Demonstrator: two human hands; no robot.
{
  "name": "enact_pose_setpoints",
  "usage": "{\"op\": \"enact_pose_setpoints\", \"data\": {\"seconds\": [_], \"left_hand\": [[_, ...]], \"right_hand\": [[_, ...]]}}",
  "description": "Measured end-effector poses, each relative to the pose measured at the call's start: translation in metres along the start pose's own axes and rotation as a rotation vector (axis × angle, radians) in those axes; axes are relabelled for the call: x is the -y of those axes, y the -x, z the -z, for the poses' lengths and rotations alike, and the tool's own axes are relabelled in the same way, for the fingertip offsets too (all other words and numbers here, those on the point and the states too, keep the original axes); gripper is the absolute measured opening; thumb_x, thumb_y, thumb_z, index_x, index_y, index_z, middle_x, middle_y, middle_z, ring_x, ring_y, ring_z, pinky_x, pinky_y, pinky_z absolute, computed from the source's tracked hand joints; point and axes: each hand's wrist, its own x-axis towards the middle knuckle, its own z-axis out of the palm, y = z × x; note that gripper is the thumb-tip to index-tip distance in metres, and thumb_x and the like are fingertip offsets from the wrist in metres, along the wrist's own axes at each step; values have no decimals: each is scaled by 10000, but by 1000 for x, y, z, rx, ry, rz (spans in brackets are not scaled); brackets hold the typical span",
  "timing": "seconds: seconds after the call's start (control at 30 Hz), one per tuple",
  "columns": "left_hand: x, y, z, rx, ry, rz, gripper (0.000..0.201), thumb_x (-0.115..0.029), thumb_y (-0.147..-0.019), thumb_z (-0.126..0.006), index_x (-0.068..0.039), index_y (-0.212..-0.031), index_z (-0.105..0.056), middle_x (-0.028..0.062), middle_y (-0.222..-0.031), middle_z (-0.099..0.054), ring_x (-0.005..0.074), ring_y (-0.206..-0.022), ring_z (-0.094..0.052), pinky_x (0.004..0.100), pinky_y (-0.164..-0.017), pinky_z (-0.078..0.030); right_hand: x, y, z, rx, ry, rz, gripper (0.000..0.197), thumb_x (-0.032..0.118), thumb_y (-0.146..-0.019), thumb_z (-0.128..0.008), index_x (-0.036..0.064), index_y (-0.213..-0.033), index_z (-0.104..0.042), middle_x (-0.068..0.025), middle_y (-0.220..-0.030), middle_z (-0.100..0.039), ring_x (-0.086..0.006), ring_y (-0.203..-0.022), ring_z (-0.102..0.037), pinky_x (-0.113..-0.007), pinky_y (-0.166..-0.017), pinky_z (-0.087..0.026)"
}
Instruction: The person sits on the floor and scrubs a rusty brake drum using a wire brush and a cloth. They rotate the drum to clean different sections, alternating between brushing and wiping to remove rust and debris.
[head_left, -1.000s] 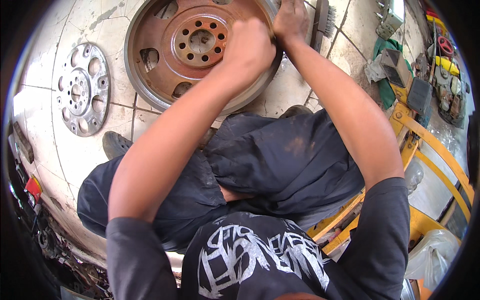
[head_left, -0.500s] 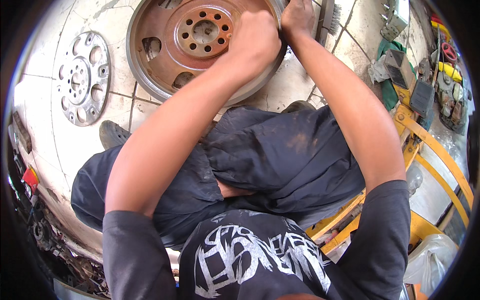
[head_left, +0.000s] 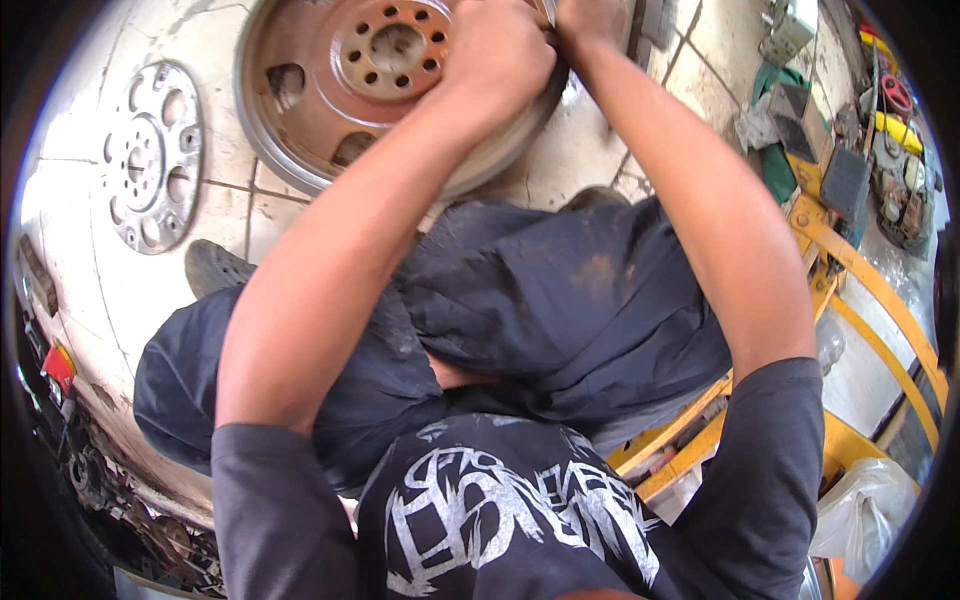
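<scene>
Wheel [head_left: 365,108] could skid across floor [head_left: 575,145] if left hand [head_left: 497,48] outpushes right hand [head_left: 592,24]; I cannot tell whether either's fingers grip anything.

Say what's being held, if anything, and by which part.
Can't tell: left hand is curled over the right side of the wheel, right hand at its edge; both grips are hidden.

The top edge crops the rusty wheel-like disc [head_left: 330,100] and the right hand [head_left: 592,25]; the left hand [head_left: 500,45] and left forearm [head_left: 400,165] cover part of the disc. Whether either hand grips anything cannot be told. Lower-left clutter [head_left: 95,475] is too small to identify.
</scene>
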Motion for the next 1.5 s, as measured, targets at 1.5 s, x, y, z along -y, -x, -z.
{"op": "enact_pose_setpoints", "data": {"seconds": [1.5], "left_hand": [[47, 80, 212, 399, 853, 163, 361, -159, -966, -782, 80, -1229, -721, 137, -1067, -786, 194, -948, -765, 337, -858, -624]], "right_hand": [[182, 124, 70, 841, -210, -77, 333, 186, -1039, -696, -2, -1314, -692, -89, -1129, -759, -167, -1013, -735, -307, -844, -593]]}}
